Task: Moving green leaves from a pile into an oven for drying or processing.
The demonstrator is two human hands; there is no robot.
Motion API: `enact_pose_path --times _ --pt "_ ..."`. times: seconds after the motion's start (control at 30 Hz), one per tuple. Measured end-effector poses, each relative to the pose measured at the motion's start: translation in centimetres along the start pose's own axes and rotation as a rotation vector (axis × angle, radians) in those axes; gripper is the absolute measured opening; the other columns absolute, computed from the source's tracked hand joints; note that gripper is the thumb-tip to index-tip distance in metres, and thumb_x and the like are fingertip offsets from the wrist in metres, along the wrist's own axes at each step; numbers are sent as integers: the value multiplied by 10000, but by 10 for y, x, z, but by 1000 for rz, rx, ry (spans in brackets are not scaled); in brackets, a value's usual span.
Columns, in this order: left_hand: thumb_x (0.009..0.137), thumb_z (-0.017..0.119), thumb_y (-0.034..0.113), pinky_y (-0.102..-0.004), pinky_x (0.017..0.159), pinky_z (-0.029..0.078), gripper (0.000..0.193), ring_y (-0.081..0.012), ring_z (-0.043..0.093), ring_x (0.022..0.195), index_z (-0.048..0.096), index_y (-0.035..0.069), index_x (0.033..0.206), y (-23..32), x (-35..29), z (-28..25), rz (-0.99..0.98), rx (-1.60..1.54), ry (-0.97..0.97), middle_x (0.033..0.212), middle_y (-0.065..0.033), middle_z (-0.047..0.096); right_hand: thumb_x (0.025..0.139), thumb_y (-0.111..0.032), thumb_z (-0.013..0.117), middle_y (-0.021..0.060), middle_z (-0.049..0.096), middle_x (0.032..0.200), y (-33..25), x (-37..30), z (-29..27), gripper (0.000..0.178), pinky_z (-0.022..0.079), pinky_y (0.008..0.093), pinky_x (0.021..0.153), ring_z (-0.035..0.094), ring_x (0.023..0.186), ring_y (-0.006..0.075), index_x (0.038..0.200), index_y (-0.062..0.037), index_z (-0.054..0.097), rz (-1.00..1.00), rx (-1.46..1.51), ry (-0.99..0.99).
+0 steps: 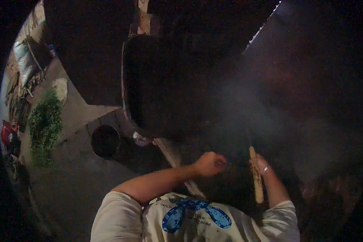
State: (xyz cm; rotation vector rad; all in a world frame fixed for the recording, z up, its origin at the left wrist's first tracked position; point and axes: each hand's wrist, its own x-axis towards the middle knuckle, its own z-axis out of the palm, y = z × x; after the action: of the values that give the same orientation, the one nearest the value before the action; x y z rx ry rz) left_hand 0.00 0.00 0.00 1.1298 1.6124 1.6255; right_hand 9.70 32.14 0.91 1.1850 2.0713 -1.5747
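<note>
Two hands work in smoke and near darkness. The right hand is closed around a long pale wooden stick, angled as if to stir something unseen ahead of it. Just beside it, the left hand is loosely curled; whether it holds anything I cannot tell. Farther left stands a round dark bucket.

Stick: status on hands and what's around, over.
Both hands closed on the stick: right hand near its upper part, left hand beside it. Smoke over a big dark pan. Small pot left, apart.
</note>
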Motion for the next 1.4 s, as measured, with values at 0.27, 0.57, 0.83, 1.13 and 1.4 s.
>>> enact_pose_path --times 0.27,0.57,0.83,1.13,1.4 --pt "668 590 211 -291 602 442 174 -162 560 634 590 99 801 -49 -67 -43 -101 72 -48 719 -48 593 646 -59 526 48 494 677 25 -262 24 474 435 261 488 498 555 150 1097 -65 383 113 148 52" --pt "647 559 258 -331 636 444 218 -258 565 704 586 64 743 -24 -81 -50 -250 166 -245 752 -112 587 645 -100 550 46 490 922 100 -235 29 500 434 263 613 502 755 145 1108 -36 372 46 -38 -117" --pt "674 523 229 -370 604 444 193 -298 547 687 579 115 819 -40 -142 -104 -492 489 -103 739 -125 569 671 -174 551 61 478 572 36 13 83 203 417 323 396 470 431 194 828 -58 498 159 158 -39" --pt "678 504 192 -358 595 444 160 -289 552 667 590 96 772 -94 -193 -128 -354 414 25 723 -117 576 725 -222 495 104 555 720 38 80 7 213 429 339 455 526 546 212 827 -37 523 -305 30 -42" --pt "624 576 197 -332 566 436 155 -286 552 642 589 71 713 -89 -188 -194 -511 296 108 704 -112 578 713 -337 540 50 489 613 -90 -9 122 279 381 261 381 457 445 133 777 -67 522 -74 23 269"
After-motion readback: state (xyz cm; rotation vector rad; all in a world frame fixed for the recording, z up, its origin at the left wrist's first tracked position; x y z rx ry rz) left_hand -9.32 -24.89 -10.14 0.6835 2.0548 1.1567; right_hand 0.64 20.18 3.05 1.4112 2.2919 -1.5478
